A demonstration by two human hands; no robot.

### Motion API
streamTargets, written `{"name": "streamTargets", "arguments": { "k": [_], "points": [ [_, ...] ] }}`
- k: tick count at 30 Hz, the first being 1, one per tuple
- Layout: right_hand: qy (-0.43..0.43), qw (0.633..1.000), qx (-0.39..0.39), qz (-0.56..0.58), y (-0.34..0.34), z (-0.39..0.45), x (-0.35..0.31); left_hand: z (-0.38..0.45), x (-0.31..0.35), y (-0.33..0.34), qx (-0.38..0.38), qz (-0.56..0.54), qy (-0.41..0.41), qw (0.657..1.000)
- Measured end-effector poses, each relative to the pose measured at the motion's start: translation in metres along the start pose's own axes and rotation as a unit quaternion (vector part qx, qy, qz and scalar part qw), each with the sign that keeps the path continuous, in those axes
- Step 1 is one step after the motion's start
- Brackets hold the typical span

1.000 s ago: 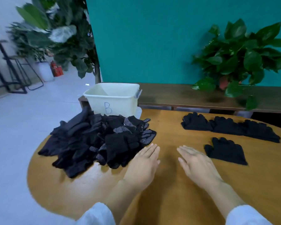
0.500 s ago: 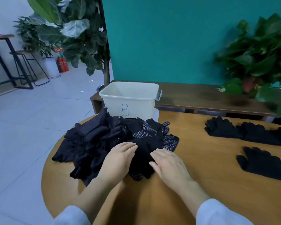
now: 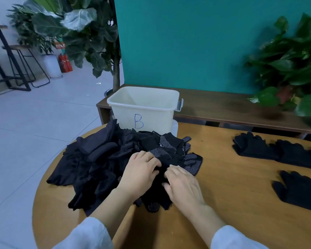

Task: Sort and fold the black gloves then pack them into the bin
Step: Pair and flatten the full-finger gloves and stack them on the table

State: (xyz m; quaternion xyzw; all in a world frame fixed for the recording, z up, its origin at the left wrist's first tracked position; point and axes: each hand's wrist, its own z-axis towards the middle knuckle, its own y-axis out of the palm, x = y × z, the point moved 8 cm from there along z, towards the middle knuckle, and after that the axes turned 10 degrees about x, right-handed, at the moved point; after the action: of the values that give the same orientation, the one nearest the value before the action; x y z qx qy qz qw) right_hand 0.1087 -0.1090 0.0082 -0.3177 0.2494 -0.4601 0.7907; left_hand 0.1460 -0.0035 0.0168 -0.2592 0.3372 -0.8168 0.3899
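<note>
A heap of black gloves [image 3: 104, 159], some with white grip dots, covers the left part of the round wooden table [image 3: 232, 194]. My left hand [image 3: 141, 173] lies on the heap's near right side with its fingers curled into the fabric. My right hand [image 3: 182, 184] is beside it, fingertips digging into the same black glove at the heap's edge. Behind the heap stands a cream plastic bin [image 3: 144, 108] marked "B", with nothing visible inside. A row of flat black gloves [image 3: 276, 151] lies at the far right, and a single flat glove [image 3: 300, 189] lies nearer.
A dark wooden bench [image 3: 232, 108] runs behind the table along the teal wall. A leafy potted plant [image 3: 291, 67] sits on it at the right. A tall plant [image 3: 83, 33] stands at the left, with stools and red extinguishers on the tiled floor beyond.
Both hands moved left from the bare tabletop onto the glove heap and curled their fingers into a glove. The view turned left with them.
</note>
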Motion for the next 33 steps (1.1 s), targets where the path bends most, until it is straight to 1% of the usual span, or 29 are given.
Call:
{"name": "streamTargets", "arguments": {
  "k": [6, 9, 11, 13, 15, 17, 19, 22, 24, 26, 27, 28, 29, 30, 31, 33],
  "points": [
    [-0.023, 0.999, 0.022, 0.022, -0.018, 0.016, -0.005, 0.003, -0.001, -0.011, -0.025, -0.023, -0.036, 0.999],
    [-0.055, 0.997, 0.045, 0.018, -0.04, 0.031, -0.01, 0.011, -0.001, -0.029, -0.003, -0.049, -0.063, 0.997],
    [-0.059, 0.997, 0.053, 0.02, -0.055, 0.04, -0.012, 0.021, 0.001, -0.044, 0.015, -0.054, -0.069, 0.996],
    [-0.03, 0.998, 0.043, 0.023, -0.07, 0.053, -0.009, 0.032, 0.003, -0.062, 0.033, -0.063, -0.083, 0.994],
    [0.043, 0.998, 0.024, 0.05, -0.086, 0.069, 0.0, 0.046, 0.004, -0.085, 0.058, -0.105, -0.118, 0.986],
    [0.135, 0.983, 0.013, 0.126, -0.098, 0.085, 0.012, 0.058, 0.003, -0.109, 0.078, -0.159, -0.163, 0.971],
    [0.189, 0.964, 0.029, 0.186, -0.112, 0.104, 0.019, 0.068, 0.003, -0.127, 0.078, -0.192, -0.187, 0.96],
    [0.186, 0.958, 0.042, 0.215, -0.131, 0.128, 0.016, 0.079, 0.004, -0.146, 0.071, -0.191, -0.191, 0.96],
    [0.188, 0.958, 0.04, 0.213, -0.14, 0.139, 0.014, 0.086, 0.007, -0.159, 0.079, -0.185, -0.185, 0.962],
    [0.193, 0.954, 0.058, 0.223, -0.152, 0.146, 0.012, 0.093, 0.01, -0.172, 0.09, -0.194, -0.187, 0.959],
    [0.2, 0.948, 0.069, 0.237, -0.157, 0.148, 0.012, 0.095, 0.012, -0.177, 0.094, -0.197, -0.187, 0.958],
    [0.216, 0.935, 0.072, 0.271, -0.16, 0.148, 0.012, 0.097, 0.015, -0.182, 0.1, -0.206, -0.187, 0.955],
    [0.237, 0.915, 0.065, 0.322, -0.16, 0.148, 0.013, 0.098, 0.016, -0.184, 0.102, -0.219, -0.191, 0.951],
    [0.256, 0.895, 0.04, 0.364, -0.158, 0.146, 0.013, 0.099, 0.018, -0.185, 0.1, -0.234, -0.196, 0.947],
    [0.267, 0.883, 0.014, 0.387, -0.154, 0.142, 0.013, 0.099, 0.02, -0.184, 0.093, -0.247, -0.198, 0.944],
    [0.269, 0.884, -0.015, 0.382, -0.154, 0.136, 0.016, 0.099, 0.027, -0.181, 0.069, -0.271, -0.195, 0.94]
  ]
}}
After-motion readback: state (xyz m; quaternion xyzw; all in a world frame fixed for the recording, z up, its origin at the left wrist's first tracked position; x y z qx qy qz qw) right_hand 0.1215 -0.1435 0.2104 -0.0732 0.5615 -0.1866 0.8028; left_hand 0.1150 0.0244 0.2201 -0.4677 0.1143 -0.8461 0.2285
